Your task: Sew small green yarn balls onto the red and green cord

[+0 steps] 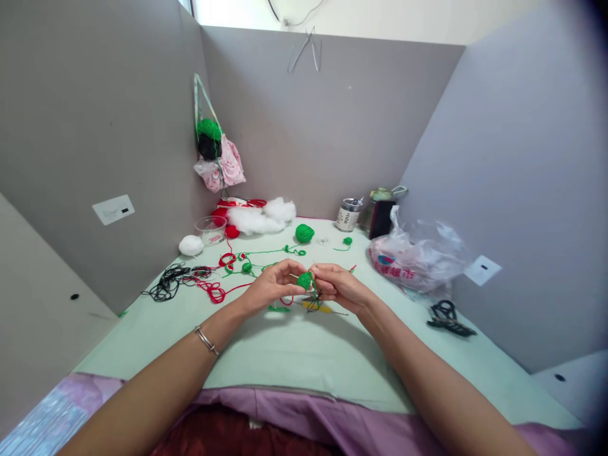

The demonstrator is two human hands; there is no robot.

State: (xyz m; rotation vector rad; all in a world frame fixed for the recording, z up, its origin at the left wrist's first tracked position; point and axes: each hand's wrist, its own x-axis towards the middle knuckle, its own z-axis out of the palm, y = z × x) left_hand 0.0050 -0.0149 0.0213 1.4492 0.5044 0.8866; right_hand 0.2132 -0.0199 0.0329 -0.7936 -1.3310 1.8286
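Note:
A small green crocheted piece (304, 281) is held up between both hands over the middle of the table. My left hand (275, 282) pinches its left side, with a bracelet on that wrist. My right hand (339, 285) has thumb and fingertips closed at the piece's right edge, where green yarn hangs down. Just below, a yellow-handled crochet hook (317, 308) lies on the table, with dark thread by it. Left of the hands are red yarn strands (212, 291) and a small green ball (246, 268).
Black yarn (171, 282) lies tangled at the left. White stuffing (256, 218), a green yarn ball (304, 233) and a tin (348, 215) stand at the back. On the right are a plastic bag (413, 253) and a black hair claw (449, 318). Grey partitions (327, 126) enclose the table.

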